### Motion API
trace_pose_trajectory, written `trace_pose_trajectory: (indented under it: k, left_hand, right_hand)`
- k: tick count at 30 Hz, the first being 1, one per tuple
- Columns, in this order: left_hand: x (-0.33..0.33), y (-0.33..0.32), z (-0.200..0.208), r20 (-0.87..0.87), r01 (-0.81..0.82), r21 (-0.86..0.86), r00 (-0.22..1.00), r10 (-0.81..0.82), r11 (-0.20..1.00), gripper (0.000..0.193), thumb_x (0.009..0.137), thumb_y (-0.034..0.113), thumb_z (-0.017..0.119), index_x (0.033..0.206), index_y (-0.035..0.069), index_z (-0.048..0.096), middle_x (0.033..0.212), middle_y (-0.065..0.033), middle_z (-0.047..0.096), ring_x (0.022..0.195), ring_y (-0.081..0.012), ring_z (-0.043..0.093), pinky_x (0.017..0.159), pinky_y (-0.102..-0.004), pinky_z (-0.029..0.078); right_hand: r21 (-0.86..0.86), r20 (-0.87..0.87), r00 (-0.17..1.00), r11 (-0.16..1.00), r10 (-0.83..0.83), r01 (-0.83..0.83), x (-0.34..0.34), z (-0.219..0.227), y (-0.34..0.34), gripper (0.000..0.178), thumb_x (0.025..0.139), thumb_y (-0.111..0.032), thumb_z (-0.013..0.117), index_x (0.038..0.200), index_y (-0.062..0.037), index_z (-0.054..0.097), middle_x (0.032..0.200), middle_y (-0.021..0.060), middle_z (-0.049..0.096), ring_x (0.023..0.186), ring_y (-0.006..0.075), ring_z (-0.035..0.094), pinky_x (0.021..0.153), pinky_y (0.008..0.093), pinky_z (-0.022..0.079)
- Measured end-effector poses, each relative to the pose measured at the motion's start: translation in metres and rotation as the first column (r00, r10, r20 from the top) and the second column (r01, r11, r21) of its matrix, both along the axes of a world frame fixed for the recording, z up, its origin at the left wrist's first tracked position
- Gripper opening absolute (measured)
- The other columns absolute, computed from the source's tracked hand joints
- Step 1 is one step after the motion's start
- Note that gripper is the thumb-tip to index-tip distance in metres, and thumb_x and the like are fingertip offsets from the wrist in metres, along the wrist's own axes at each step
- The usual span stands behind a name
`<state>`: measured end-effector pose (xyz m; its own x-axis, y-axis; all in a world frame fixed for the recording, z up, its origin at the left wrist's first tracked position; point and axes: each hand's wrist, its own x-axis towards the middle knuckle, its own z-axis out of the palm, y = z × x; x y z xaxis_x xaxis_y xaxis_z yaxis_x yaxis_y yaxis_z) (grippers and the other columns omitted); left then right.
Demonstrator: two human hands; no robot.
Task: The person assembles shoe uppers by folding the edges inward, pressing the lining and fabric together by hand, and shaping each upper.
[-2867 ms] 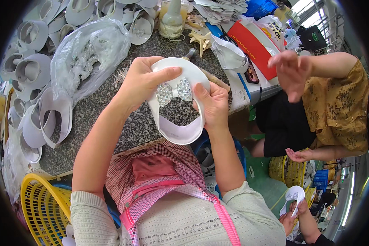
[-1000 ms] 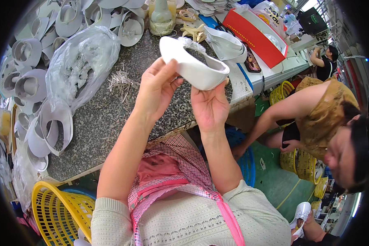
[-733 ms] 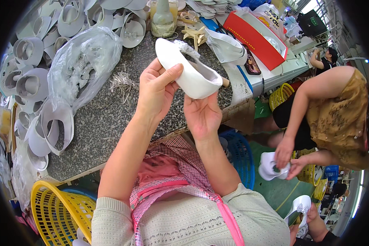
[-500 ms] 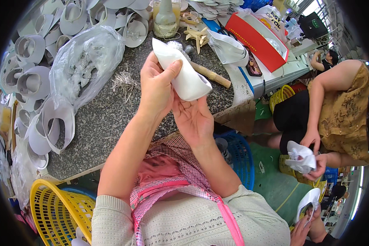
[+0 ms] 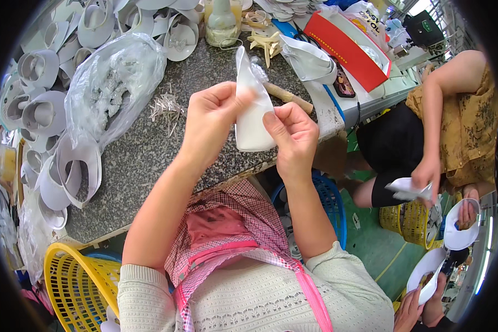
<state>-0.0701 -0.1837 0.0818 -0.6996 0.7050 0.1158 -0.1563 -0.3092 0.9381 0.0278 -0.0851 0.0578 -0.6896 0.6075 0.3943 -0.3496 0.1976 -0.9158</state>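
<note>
A white shoe upper (image 5: 253, 124) is held up between my hands over the near part of the speckled stone worktop (image 5: 127, 182). My left hand (image 5: 211, 119) is closed on its left edge, its thumb slightly blurred across the face. My right hand (image 5: 296, 137) pinches the right edge, thumb in front. The upper stands upright, pointed end up, with a small silvery clump behind it. Behind it too lies a hammer-like tool with a wooden handle (image 5: 291, 98); its head is hidden. Left of my hands is a small pile of thin pale slivers (image 5: 167, 109).
More white uppers (image 5: 41, 110) crowd the left side, beside a clear plastic bag (image 5: 113, 83) of silvery pieces. A glue bottle (image 5: 222, 25), a red box (image 5: 346, 52) and a phone (image 5: 344, 86) are at the back. Yellow (image 5: 74, 276) and blue baskets (image 5: 329, 205) stand below; co-workers handle uppers at right.
My right hand has gone from an open palm under the upper to pinching its right edge. The upper has turned from slanted to upright. At right, a co-worker's hand has moved with a white piece.
</note>
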Motion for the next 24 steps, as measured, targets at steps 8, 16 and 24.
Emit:
trace_pose_trajectory:
  k: [8,16,24]
  left_hand:
    - [-0.005,-0.011,-0.003,0.167,0.073,0.043,0.983,-0.08,0.996,0.044,0.089,0.039,0.047,0.096,-0.002,0.059,0.088,-0.0093,0.063,0.078,-0.0141,0.061,0.074,-0.026,0.048]
    - [0.007,-0.013,-0.007,-0.13,-0.025,-0.043,0.991,0.02,0.999,0.022,0.072,0.001,0.065,0.094,-0.001,0.061,0.08,-0.003,0.062,0.069,-0.0116,0.058,0.065,-0.0238,0.046]
    - [-0.009,-0.009,-0.059,-0.974,-0.293,-0.193,-0.062,-0.22,0.936,0.035,0.063,0.004,0.061,0.098,0.003,0.059,0.085,-0.0058,0.051,0.078,-0.0198,0.052,0.066,-0.0306,0.045]
  right_hand:
    - [-0.31,-0.127,0.986,0.941,0.105,-0.139,-0.003,-0.001,-0.004,0.012,0.082,-0.01,0.061,0.082,0.0001,0.054,0.074,0.0023,0.06,0.064,0.004,0.053,0.059,0.0177,0.043]
    - [-0.252,-0.096,0.983,0.952,0.155,-0.175,-0.003,-0.007,0.001,0.011,0.079,-0.008,0.061,0.086,-0.0014,0.054,0.079,0.0033,0.059,0.069,0.0081,0.054,0.063,0.0214,0.043]
    - [-0.111,0.083,0.996,0.994,0.025,-0.016,0.018,-0.052,0.014,0.026,0.078,-0.012,0.066,0.093,0.0022,0.051,0.084,0.0054,0.057,0.072,0.0101,0.055,0.064,0.0211,0.044]
